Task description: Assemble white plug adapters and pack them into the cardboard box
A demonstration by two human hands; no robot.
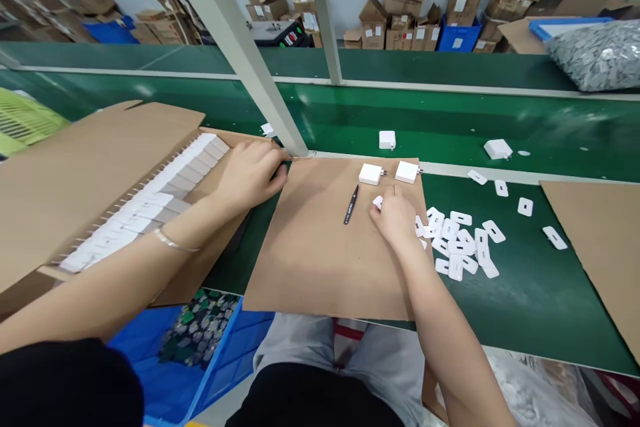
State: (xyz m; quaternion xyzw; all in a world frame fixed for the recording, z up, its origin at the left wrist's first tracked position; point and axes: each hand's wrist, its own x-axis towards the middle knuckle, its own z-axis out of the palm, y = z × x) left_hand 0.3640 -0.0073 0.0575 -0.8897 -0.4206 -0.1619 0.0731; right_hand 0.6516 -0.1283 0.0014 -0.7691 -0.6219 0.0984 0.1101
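Note:
My left hand (254,172) is over the near-right rim of an open cardboard box (197,243), close to the grey post. Its fingers curve with the thumb apart, and nothing shows between them. Rows of white charger blocks (170,177) fill part of that box. On the flat cardboard sheet (320,260), my right hand (395,217) pinches a small white cover plate (378,202), mostly hidden by its fingers. Just beyond it lie two white plug chargers, a left one (370,174) and a right one (407,172). A black marker pen (351,205) rests to its left.
Many loose white slotted plates (460,247) are heaped on the green bench right of the sheet. More chargers (387,140) sit on the green belt behind. A grey post (250,67) rises beside my left hand. A blue crate (215,373) stands below the bench.

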